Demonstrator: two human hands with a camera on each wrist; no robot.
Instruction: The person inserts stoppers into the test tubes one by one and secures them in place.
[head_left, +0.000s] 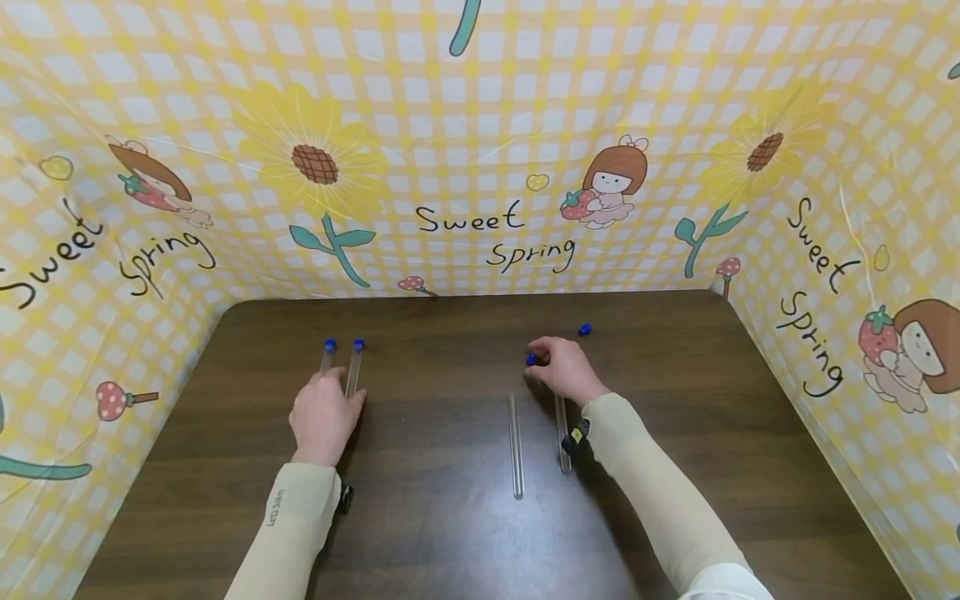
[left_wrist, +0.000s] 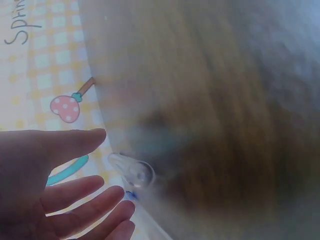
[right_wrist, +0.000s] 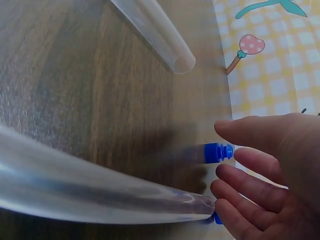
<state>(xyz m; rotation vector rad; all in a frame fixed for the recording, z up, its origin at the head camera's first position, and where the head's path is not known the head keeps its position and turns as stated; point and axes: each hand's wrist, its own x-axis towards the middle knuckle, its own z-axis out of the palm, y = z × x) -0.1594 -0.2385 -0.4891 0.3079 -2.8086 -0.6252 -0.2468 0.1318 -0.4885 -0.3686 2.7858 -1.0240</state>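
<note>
My right hand (head_left: 566,368) is at a small blue cap (right_wrist: 218,153) on the table, thumb on one side and fingers on the other. A gap shows between thumb and cap in the right wrist view. Two clear tubes lie nearby: one uncapped tube (head_left: 516,450) to the left, and another tube (head_left: 562,442) partly under my right wrist. My left hand (head_left: 326,417) hovers over or rests by two tubes with blue caps, a left tube (head_left: 327,361) and a right tube (head_left: 353,375); its fingers are spread loosely in the left wrist view. Contact there cannot be told.
Another blue cap (head_left: 585,330) lies farther back, to the right of my right hand. The brown wooden table (head_left: 435,367) is bounded at the back and both sides by a yellow checked cloth (head_left: 465,150) printed with flowers and figures.
</note>
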